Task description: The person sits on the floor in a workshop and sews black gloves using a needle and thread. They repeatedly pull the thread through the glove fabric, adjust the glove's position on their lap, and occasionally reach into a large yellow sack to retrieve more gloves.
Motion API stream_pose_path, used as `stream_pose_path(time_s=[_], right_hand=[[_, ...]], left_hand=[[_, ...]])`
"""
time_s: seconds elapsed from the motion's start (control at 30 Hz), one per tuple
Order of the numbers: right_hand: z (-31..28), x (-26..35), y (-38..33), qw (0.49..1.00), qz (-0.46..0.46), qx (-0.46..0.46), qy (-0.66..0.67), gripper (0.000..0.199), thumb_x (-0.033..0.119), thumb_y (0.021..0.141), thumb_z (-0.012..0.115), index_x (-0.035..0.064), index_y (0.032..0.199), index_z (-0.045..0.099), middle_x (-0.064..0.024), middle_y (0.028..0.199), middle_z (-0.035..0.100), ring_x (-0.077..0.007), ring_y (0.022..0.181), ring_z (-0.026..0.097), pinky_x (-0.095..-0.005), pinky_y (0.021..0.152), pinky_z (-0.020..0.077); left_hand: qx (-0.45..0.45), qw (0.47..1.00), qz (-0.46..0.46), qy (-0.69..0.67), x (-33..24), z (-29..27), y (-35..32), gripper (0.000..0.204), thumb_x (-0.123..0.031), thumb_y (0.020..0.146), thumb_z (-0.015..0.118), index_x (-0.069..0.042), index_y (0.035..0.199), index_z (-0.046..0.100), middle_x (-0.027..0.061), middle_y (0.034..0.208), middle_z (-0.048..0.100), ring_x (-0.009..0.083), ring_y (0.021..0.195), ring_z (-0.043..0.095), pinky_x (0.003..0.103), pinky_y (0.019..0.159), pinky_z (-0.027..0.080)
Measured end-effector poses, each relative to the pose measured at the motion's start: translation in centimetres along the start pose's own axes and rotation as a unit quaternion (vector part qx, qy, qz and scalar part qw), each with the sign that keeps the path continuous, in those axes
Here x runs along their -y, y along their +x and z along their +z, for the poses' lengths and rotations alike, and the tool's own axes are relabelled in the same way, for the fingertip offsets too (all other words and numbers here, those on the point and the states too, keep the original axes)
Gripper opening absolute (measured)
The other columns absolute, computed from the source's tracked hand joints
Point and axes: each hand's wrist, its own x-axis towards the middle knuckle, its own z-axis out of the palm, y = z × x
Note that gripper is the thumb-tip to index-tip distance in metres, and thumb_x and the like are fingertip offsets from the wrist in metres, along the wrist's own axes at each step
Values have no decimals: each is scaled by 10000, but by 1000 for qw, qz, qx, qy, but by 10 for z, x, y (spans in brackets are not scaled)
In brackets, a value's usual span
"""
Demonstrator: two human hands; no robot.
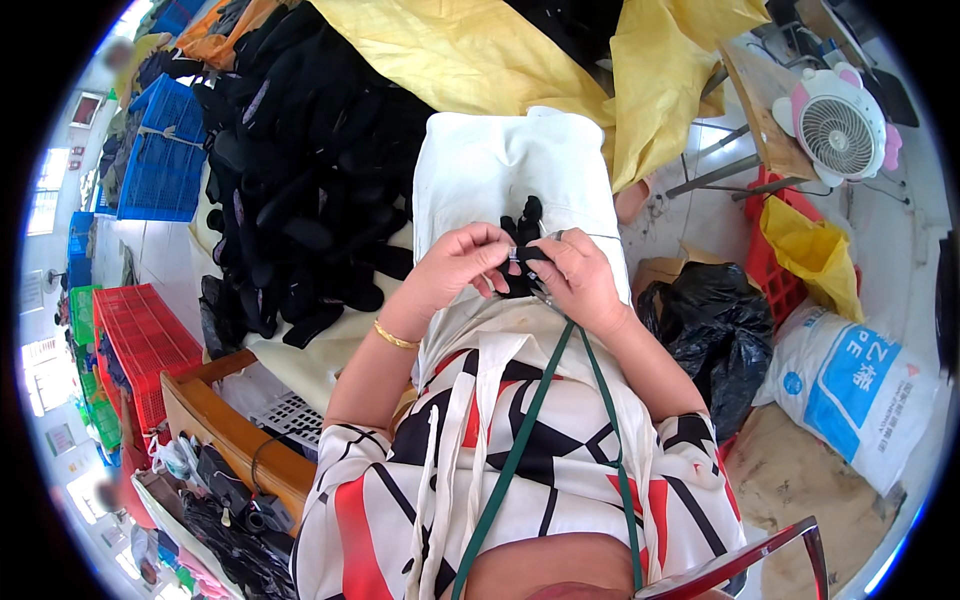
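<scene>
In front of me, over the white cloth on my lap, both hands hold a small black glove with finger-like ends pointing away. My left hand pinches its near edge between thumb and fingers, where a small pale mark shows. From the other side, my right hand grips the same edge, fingertips close to the left ones. A green cord runs from my neck down to my right hand; a thin metallic thing at its end is mostly hidden beneath that hand.
A large heap of black pieces lies at the left, beside a blue crate and a red crate. Yellow sheeting spreads ahead. At right are a fan, a black plastic bag and a white sack.
</scene>
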Motion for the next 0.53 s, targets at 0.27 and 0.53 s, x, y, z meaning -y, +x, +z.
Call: stream_pose_path(time_s=[0.27, 0.53], right_hand=[[1, -6, -10, 787, 369, 90, 486, 255, 217, 963, 674, 37, 1144, 663, -21, 959, 647, -98, 837, 600, -263, 760, 512], [9, 10, -15, 989, 72, 37, 122, 106, 121, 967, 647, 68, 1045, 695, -57, 940, 671, -206, 785, 614, -287, 717, 513]], left_hand=[[-110, 849, 381, 350, 15, 15, -11, 269, -122, 872, 724, -60, 1118, 635, 100, 1046, 686, 258, 922, 655, 330, 774, 527], [-59, 950, 219, 214, 24, 13, -21, 513, -279, 871, 765, -41, 1280, 564, 103, 1234, 641, 279, 1058, 626, 369, 899, 515]])
